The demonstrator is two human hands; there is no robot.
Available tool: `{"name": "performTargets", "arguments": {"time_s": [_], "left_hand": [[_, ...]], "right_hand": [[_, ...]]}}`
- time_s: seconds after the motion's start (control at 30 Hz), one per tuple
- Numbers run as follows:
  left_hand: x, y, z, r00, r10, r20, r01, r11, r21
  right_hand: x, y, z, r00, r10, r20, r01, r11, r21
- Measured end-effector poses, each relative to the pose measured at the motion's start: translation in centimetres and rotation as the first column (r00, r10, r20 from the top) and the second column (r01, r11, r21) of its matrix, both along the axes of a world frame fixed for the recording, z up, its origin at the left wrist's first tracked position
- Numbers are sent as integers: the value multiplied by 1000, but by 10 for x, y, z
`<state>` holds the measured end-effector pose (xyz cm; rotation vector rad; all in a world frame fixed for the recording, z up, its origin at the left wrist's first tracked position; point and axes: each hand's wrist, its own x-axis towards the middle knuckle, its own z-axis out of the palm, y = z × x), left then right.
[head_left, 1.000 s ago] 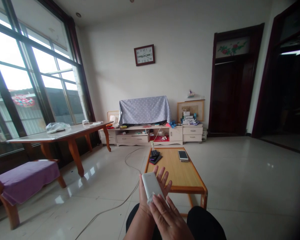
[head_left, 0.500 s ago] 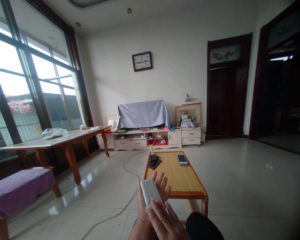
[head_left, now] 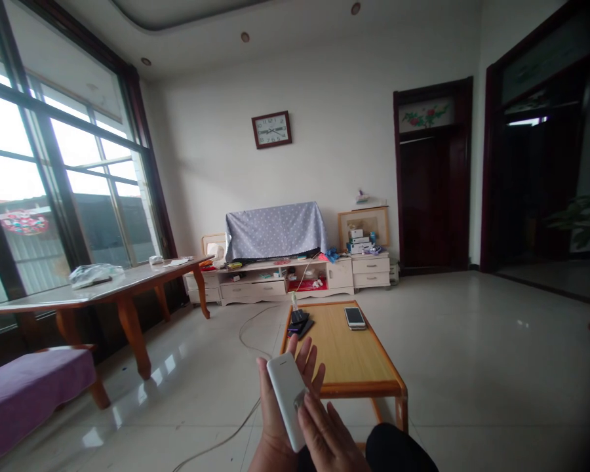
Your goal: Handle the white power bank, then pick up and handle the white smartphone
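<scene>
Big bright living room you're sitting in: glossy pale tiled floor [head_left: 472, 367], white walls, a tall dark-framed window [head_left: 54, 170] along the left side and a brown-framed wall clock [head_left: 271, 129] straight ahead. Under the clock sits a low white TV cabinet [head_left: 295, 278] with a dotted grey-blue cloth [head_left: 274, 229] draped over whatever stands on it. Dark wooden doors [head_left: 430, 183] fill the right-hand wall.

Your left hand [head_left: 280, 400] is palm up with the fingers spread loosely, and a slim white rectangular power bank [head_left: 286, 396] lies across that palm, its far end reaching up past your fingertips. Your right hand [head_left: 327, 436] is laid over the near end of it, fingertips pressing on that end, fingers fairly straight rather than curled around it.

Just beyond your fingers is a low coffee table with a light wood top and orange frame [head_left: 358, 364]. At its far end, well clear of your hands, lie a white smartphone [head_left: 354, 317] and a small dark stack of gadgets [head_left: 299, 321]. A thin white cable [head_left: 236, 432] trails over the floor left of your fingers. Further left stand a long marble-topped wooden table [head_left: 103, 288] and a purple-cushioned bench [head_left: 24, 387].
</scene>
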<state>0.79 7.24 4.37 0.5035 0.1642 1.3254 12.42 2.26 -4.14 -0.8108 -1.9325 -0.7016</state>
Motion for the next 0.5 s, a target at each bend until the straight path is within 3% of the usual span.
{"name": "performTargets", "arguments": {"time_s": [0.1, 0.27, 0.4, 0.5], "left_hand": [[4, -2, 3, 1000, 4, -25, -5, 1000, -21], [6, -5, 3, 999, 17, -40, -16, 1000, 10], [8, -6, 2, 998, 18, -65, -17, 1000, 12], [11, -7, 5, 996, 34, -82, -34, 999, 10]], "right_hand": [[-2, -4, 6, 998, 43, -46, -43, 999, 1], [3, -8, 15, 997, 67, -34, -71, 986, -149], [1, -7, 12, 998, 46, -46, -50, 995, -82], [2, -6, 14, 998, 45, -46, -52, 987, -150]]}}
